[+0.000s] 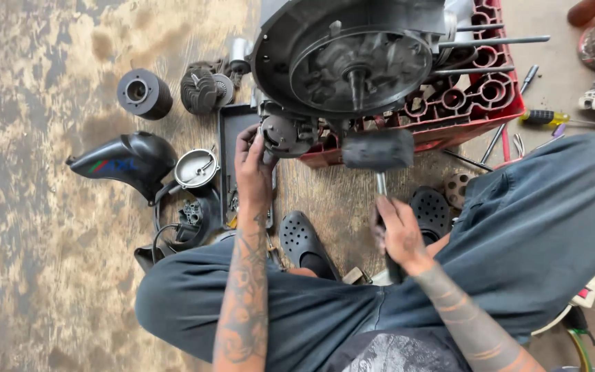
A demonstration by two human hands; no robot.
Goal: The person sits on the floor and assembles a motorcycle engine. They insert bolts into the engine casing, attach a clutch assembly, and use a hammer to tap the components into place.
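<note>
A dark engine case with a round open housing rests on a red plastic crate in front of me. My left hand grips a round grey part at the lower left of the engine. In my right hand is the handle of a black rubber mallet, whose head sits just under the engine's bottom edge. My legs in dark trousers are spread around black clogs.
On the stained floor to the left lie a finned cylinder, a cylinder head, a black plastic cover, a round metal cap and a black tray. Screwdrivers and rods lie right of the crate.
</note>
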